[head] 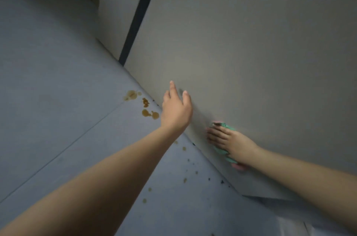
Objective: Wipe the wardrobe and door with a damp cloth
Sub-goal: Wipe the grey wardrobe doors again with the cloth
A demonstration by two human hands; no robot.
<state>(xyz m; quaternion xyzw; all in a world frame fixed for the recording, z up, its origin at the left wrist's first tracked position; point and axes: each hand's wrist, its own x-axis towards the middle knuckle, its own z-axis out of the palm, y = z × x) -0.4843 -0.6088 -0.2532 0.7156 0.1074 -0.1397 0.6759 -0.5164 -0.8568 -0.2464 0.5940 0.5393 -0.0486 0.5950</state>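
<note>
Pressing a green cloth (224,150) flat under the right hand (229,140), fingers straight, against the grey wardrobe panel (251,61). Lying long-axis diagonally, upper-left to lower-right. Resting spread beside it, left hand (176,109).

Cloth (224,150) on wardrobe panel (251,61), stains (143,104) on floor (58,81) left.

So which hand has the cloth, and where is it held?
The right hand presses the green cloth flat against the panel, fingers across its middle. The left hand holds nothing.
</note>
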